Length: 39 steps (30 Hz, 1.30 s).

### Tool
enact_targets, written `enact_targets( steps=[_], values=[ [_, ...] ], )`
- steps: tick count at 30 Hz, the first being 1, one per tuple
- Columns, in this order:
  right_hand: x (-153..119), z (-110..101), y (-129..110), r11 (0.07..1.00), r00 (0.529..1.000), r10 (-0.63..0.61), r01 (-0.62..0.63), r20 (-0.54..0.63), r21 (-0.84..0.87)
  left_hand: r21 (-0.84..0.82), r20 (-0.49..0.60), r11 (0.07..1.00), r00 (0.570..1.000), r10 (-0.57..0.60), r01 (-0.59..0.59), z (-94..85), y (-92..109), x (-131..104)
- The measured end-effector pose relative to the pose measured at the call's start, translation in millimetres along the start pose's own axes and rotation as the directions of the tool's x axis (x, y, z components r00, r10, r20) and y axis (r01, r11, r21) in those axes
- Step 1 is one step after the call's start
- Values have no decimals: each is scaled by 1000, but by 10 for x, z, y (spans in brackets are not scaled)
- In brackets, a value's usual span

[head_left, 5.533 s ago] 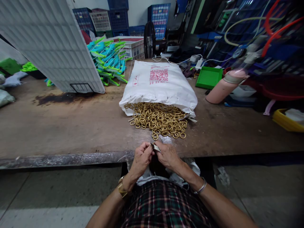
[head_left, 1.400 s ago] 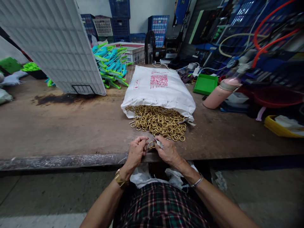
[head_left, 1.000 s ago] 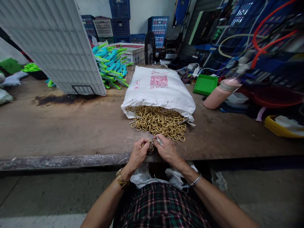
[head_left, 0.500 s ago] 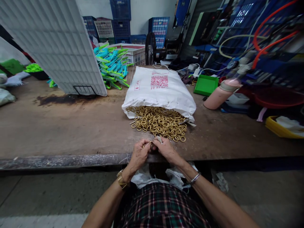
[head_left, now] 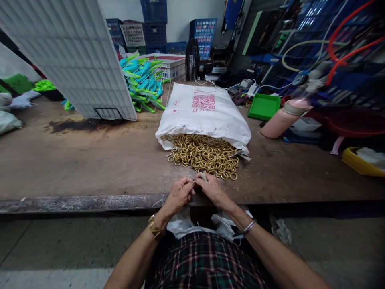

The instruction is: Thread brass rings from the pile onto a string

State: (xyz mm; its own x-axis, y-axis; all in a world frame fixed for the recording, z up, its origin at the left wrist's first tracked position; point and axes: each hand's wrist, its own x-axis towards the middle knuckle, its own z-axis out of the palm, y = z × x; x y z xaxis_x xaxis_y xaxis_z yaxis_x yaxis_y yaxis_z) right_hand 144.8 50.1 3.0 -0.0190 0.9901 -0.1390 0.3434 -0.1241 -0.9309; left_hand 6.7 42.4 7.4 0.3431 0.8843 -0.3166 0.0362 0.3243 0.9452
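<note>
My left hand [head_left: 180, 192] is closed in a pinch at the table's front edge, and a bit of a brass-coloured ring shows at its fingertips. Right beside it, my right hand [head_left: 213, 190] grips a small pale grey flat tool [head_left: 203, 176], whose kind I cannot make out. The fingertips of both hands meet, covering most of what lies between them. Just beyond them, a heap of brass-coloured rings [head_left: 207, 156] spills from the open mouth of a white woven sack [head_left: 183, 108] with red print. The sack lies on its side on the brown table [head_left: 120, 168].
At the left stands a white ribbed panel [head_left: 90, 60] on a wire foot. Behind it are turquoise and green plastic pieces [head_left: 142, 80]. A green tray [head_left: 264, 107], a pink bottle [head_left: 282, 120] and a yellow tray [head_left: 357, 162] are at the right. A black fan [head_left: 192, 60] stands behind.
Both hands stay together at the table edge with small finger movements. The ring at the left fingertips shows less now. The view has shifted slightly; the sack and heap look unchanged.
</note>
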Motion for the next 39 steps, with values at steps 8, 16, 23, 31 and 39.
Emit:
enact_targets(
  steps=[8,16,23,31,39],
  values=[
    [27,6,45,998,999,7,-9,36,58,-68,-8,998,1000,-11,11,1,19,-40],
    [-103,-49,45,854,984,-164,178,72,-488,-142,-28,990,1000,13,-17,-28,-28,-64],
    [-152,-22,19,650,977,-115,211,180,-730,-141,-65,989,997,40,-49,0,-37,-75],
    [-139,-24,-58,572,975,-26,196,221,-797,-93,-92,993,993,68,-76,11,-61,-80],
    [-93,-33,-86,544,976,-13,187,215,-818,-117,-62,986,992,109,-116,-19,-102,-147]
  ],
)
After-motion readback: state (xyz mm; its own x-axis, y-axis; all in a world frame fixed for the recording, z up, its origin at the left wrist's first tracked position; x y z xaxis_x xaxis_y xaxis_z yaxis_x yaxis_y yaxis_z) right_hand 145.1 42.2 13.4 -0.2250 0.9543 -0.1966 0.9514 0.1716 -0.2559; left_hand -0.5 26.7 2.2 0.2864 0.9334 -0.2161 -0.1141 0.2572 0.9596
